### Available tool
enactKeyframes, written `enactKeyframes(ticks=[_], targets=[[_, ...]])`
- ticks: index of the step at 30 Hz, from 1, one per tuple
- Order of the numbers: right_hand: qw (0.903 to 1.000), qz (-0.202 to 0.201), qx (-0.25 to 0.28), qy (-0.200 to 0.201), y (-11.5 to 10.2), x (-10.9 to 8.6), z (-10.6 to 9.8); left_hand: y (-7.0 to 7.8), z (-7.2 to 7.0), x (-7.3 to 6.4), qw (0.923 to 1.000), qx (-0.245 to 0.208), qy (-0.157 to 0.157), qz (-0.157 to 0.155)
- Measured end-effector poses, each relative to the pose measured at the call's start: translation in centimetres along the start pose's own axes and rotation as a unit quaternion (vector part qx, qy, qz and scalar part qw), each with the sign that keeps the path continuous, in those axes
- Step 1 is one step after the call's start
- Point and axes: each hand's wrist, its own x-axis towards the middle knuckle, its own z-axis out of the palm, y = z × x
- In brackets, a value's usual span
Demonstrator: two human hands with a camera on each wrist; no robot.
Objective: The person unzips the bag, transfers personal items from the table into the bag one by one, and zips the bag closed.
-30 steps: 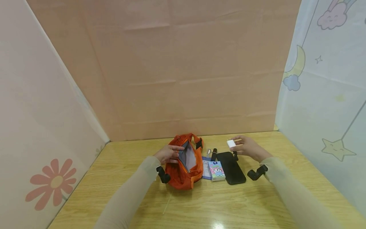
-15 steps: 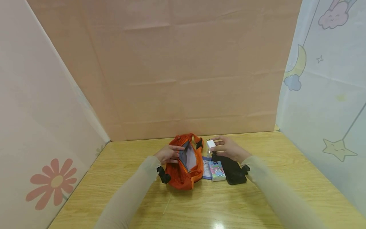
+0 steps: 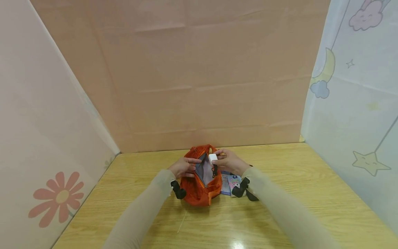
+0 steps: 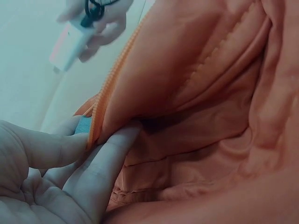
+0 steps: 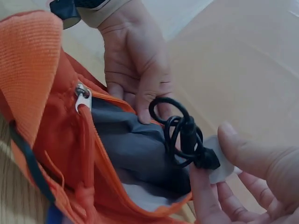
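An orange waist bag (image 3: 199,197) lies on the table with its zipped pocket gaping, showing a grey lining (image 5: 135,149). My left hand (image 3: 184,167) pinches the zippered edge (image 4: 105,100) between thumb and fingers, holding the pocket wide. My right hand (image 3: 231,162) grips a white charger plug (image 3: 212,158) right over the bag's mouth. A coiled black cable (image 5: 187,135) hangs from the plug, close above the lining in the right wrist view. In the left wrist view, the plug (image 4: 70,46) shows beyond the zipper.
Just right of the bag lie a blue-edged card holder (image 3: 225,186) and a small cartoon-printed pack (image 3: 234,180). A flat black thing (image 3: 252,196) is mostly hidden under my right forearm. A peach-coloured wall (image 3: 199,86) rises behind the wooden table (image 3: 289,173).
My right hand has carried the charger plug and cable leftward, from above the flat black thing to over the bag's opening. The left hand stays at the bag's edge.
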Motion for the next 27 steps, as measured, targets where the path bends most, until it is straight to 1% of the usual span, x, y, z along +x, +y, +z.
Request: enactKeyframes(ticks=[5,9,12,15,18,21,27], targets=[[0.9996,0.010,-0.023,0.013,0.3,0.7,1.1,0.0,-0.1,0.4,1.0000,-0.001,0.003,-0.003],[0.9980,0.023,-0.043,0.039,0.8,1.4,1.9,-0.1,-0.2,0.5,1.0000,-0.001,0.005,-0.004],[0.9957,0.034,-0.058,0.064,1.2,1.8,2.3,-0.1,-0.1,0.3,1.0000,0.005,0.003,-0.004],[0.9938,0.041,-0.067,0.079,1.4,2.0,2.7,-0.1,-0.1,0.1,0.9999,0.012,0.001,-0.002],[0.9926,0.042,-0.078,0.083,1.5,2.0,2.9,-0.1,0.0,0.0,0.9999,0.015,0.000,0.000],[0.9920,0.041,-0.091,0.077,1.4,1.8,3.1,0.0,0.1,-0.1,0.9999,0.016,0.001,0.002],[0.9873,0.040,-0.135,0.074,1.3,1.6,3.4,-0.2,0.1,0.1,0.9999,0.015,0.001,0.004]])
